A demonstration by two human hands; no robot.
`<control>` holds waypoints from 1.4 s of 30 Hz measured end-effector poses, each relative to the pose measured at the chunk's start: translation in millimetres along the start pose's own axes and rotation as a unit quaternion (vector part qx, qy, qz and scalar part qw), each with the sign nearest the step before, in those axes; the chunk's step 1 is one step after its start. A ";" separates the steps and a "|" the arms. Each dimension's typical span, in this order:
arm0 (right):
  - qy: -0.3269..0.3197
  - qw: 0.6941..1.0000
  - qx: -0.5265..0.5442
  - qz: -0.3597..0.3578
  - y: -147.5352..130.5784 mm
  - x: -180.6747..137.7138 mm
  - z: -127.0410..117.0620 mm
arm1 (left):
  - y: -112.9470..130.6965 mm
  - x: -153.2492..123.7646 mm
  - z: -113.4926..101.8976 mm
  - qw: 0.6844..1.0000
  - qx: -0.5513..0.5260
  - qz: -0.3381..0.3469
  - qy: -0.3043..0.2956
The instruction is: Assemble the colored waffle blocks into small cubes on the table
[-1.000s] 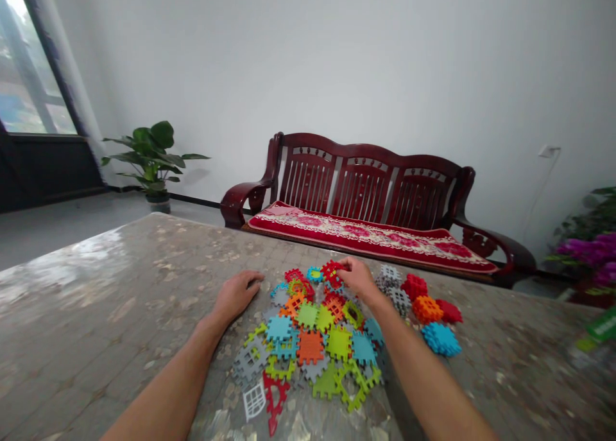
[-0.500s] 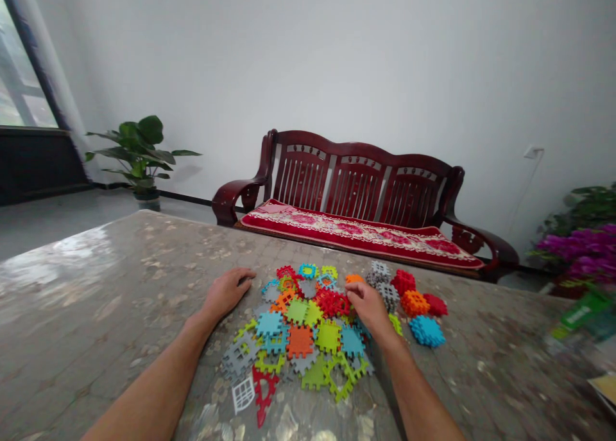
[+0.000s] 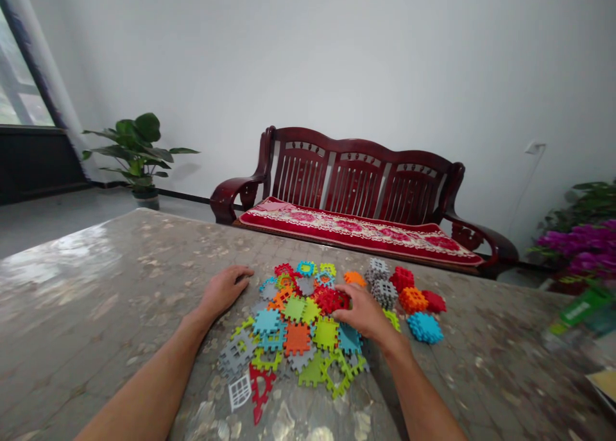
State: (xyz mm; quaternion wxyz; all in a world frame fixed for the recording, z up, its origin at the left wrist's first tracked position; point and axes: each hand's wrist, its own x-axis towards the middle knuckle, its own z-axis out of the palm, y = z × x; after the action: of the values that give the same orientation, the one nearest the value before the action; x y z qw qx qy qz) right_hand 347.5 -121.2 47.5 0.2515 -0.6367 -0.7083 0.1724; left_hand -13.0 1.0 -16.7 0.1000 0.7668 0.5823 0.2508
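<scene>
The right hand (image 3: 364,312), fingers curled, pinches a red tile (image 3: 331,301) low over the middle of the pile (image 3: 298,339) on the table (image 3: 96,287). The left hand (image 3: 222,291) lies flat, loosely open and holding nothing, beside the pile.

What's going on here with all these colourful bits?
A person works at a stone-patterned table over a heap of colourful interlocking plastic tiles. Their right hand touches a red tile in the middle of the heap; the left hand lies flat on the table beside it. A few small cubes stand just right of the heap.
</scene>
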 end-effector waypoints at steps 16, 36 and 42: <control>0.043 0.999 0.018 -0.021 -1.8 2.6 -4.8 | 2.5 -0.7 -2.2 1.000 -0.007 -0.004 0.000; 0.253 0.959 -0.028 0.128 158.4 35.5 -103.5 | -4.4 2.7 1.4 1.000 -0.005 -0.005 -0.001; 0.249 0.959 -0.026 0.134 182.4 41.2 -107.0 | -2.8 1.6 0.4 1.000 -0.002 0.003 0.000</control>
State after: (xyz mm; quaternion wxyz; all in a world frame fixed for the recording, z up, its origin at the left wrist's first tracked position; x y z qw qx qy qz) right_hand 555.2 -65.0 37.3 0.3780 -0.7550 -0.5353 0.0220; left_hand -14.8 3.4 -17.9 0.1009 0.7682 0.5797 0.2521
